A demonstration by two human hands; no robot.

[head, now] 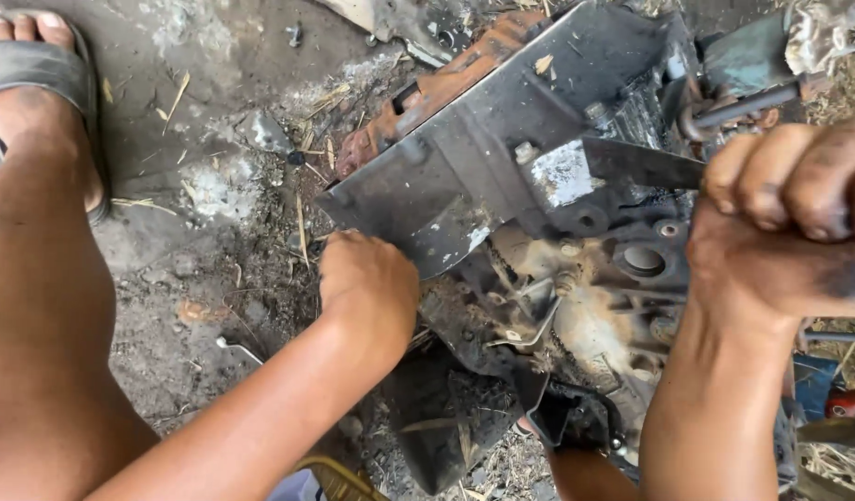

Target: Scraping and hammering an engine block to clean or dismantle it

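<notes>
The greasy engine block (576,269) is lying on dirt ground (196,269) strewn with straw. Its lower left edge is being gripped by the left hand (367,278), fingers curled shut. Above its right side, the right hand (780,218) is being closed around a flat blade (641,165); the handle is being hidden.

This looks like an outdoor repair yard, a rough workshop on the ground. The floor (196,186) is bare dirt and broken concrete, with dry straw and small metal scraps on it. A greasy engine block (576,278) lies directly on this ground, next to a rusty part (437,88). The hands are black from oil, and a foot wears a sandal (33,70).
</notes>
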